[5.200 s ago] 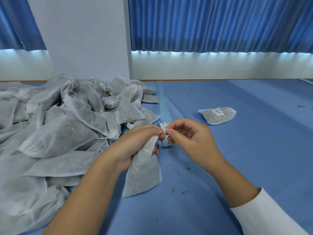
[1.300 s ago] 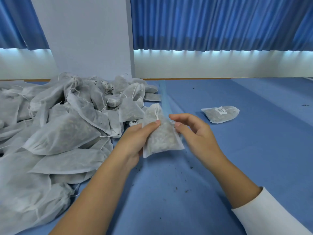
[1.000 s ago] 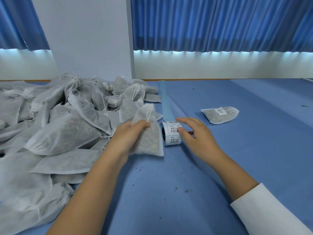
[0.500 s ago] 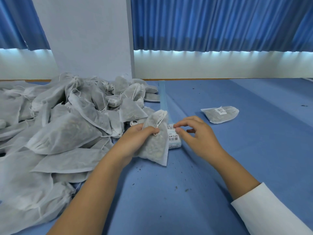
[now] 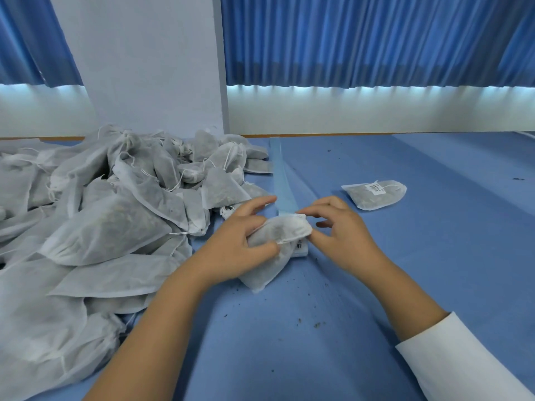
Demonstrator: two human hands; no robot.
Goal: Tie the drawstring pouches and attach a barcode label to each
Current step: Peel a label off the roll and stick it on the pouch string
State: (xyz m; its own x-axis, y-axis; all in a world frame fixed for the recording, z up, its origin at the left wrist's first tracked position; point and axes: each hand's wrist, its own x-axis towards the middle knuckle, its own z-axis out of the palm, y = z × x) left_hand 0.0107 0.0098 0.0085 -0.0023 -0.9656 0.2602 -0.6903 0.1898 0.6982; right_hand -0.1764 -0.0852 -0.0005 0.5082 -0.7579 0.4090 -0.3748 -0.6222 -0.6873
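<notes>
We look down on a blue surface point(image 5: 376, 299) below blue curtains point(image 5: 362, 39). Our left hand point(image 5: 240, 241) grips a grey pouch point(image 5: 275, 256) round its middle, thumb curled onto it. Our right hand point(image 5: 338, 235) pinches its far end between bent thumb and forefinger. The pouch slants, its long axis running from near-left to far-right, its near corner on the surface. A label roll point(image 5: 300, 246) peeps out behind it, its print unreadable. A pile point(image 5: 101, 227) lies left. A labelled pouch point(image 5: 373, 198) lies well apart on the right, its writing too small to read.
</notes>
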